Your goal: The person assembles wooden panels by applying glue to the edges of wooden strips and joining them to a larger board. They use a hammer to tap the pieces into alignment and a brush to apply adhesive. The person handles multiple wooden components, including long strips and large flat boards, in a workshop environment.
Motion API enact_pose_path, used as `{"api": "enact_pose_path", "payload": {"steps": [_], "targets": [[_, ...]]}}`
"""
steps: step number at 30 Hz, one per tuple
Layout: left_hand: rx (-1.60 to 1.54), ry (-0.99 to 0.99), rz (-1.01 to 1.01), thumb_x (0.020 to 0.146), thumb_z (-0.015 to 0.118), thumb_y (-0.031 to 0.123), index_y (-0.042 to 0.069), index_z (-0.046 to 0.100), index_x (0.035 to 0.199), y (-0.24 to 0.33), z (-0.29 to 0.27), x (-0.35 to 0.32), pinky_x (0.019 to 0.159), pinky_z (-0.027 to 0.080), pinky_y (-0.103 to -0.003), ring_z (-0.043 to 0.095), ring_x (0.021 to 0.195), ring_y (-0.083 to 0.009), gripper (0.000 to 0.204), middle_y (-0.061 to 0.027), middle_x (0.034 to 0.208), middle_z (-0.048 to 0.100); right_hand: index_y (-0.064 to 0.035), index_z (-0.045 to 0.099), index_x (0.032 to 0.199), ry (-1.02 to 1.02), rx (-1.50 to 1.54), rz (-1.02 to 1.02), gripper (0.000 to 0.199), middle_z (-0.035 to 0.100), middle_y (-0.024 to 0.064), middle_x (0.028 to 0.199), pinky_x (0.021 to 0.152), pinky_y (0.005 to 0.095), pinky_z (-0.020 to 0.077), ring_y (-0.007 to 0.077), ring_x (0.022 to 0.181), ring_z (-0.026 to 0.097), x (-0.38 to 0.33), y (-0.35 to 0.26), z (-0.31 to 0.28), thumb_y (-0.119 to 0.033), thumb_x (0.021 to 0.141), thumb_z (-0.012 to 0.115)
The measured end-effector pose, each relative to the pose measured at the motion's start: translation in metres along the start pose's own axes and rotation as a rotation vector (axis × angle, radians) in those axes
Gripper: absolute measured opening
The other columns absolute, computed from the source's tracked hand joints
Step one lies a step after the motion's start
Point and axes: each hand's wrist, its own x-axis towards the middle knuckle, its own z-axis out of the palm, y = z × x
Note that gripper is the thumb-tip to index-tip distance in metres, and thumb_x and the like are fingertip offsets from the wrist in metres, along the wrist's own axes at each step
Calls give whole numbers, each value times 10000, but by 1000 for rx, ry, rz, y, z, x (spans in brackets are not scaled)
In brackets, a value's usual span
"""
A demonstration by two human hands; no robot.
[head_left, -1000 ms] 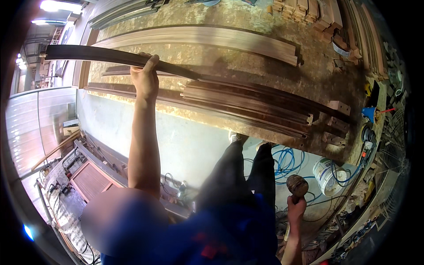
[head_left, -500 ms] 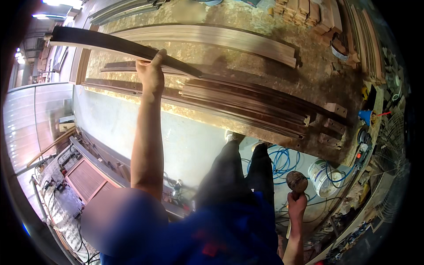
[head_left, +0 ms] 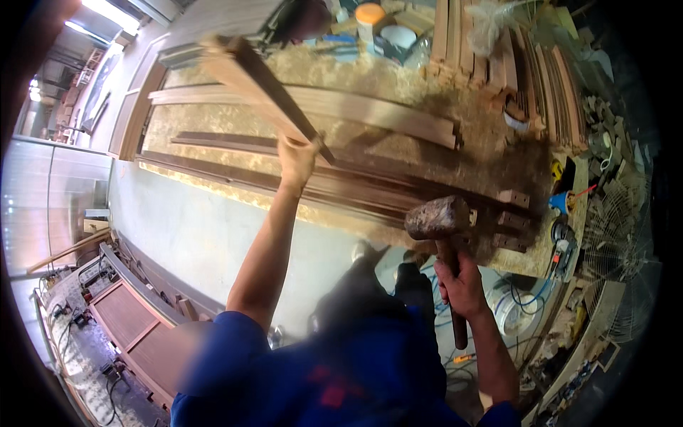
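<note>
The left hand [head_left: 295,160] is clenched around a long, dark-edged strip of brown wood [head_left: 256,82], its grip closed near the strip's lower end, with the arm stretched straight out and up from the blue sleeve. The strip rises from the fist toward the upper left, tilted and lifted clear of the desk [head_left: 455,92] — a wide, sawdust-covered wooden work surface. The right hand [head_left: 462,285] is wrapped tight around the dark wooden handle of a worn, blunt-headed mallet [head_left: 437,217]; the head stands above the fist, held upright over the desk's near edge, the forearm bent and close to the body.

On the desk beneath the raised strip lie more long wooden mouldings [head_left: 341,107], side by side and running left to right. At the far edge stand a white tub with an orange lid [head_left: 370,18] and a white bowl-shaped container [head_left: 400,37] just beside it. Right of them a bundle of pale wooden slats [head_left: 491,50] leans — and a small yellow and a blue object [head_left: 558,201] sit at the desk's right end.
</note>
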Motion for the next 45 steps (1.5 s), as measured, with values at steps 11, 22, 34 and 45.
{"api": "enact_pose_path", "payload": {"steps": [11, 22, 34, 45], "targets": [[-93, 27, 481, 809, 774, 65, 7, 593, 1087, 151, -42, 45, 768, 517, -295, 614, 841, -119, 337, -48, 943, 662, -13, 548, 1360, 176, -577, -1578, 398, 668, 13, 827, 553, 297, 507, 106, 574, 578, 5, -340, 76, -264, 1052, 575], [-285, -45, 450, 820, 760, 24, 1, 542, 1117, 150, -26, 21, 784, 527, -291, 621, 843, -121, 368, -46, 950, 644, -18, 655, 1168, 247, -1233, -1633, 298, 726, 112, 886, 720, 406, 552, 255, 740, 689, 36, -346, 106, -234, 963, 650], [-218, -70, 423, 832, 759, 40, -14, 583, 1141, 142, -38, 28, 834, 520, -286, 625, 926, -124, 359, -63, 1053, 666, -18, 694, 1032, 216, -1351, -1609, 238, 719, 131, 834, 730, 462, 551, 301, 745, 700, 17, -349, 123, -201, 880, 709], [-26, -251, 42, 958, 737, 231, -74, 694, 1025, 39, -10, 15, 776, 564, -325, 674, 887, -182, 315, -130, 999, 721, -107, 710, 1132, 550, -772, -960, 288, 732, 162, 1019, 852, 518, 545, 351, 928, 711, -2, -82, 0, -251, 883, 719]]}}
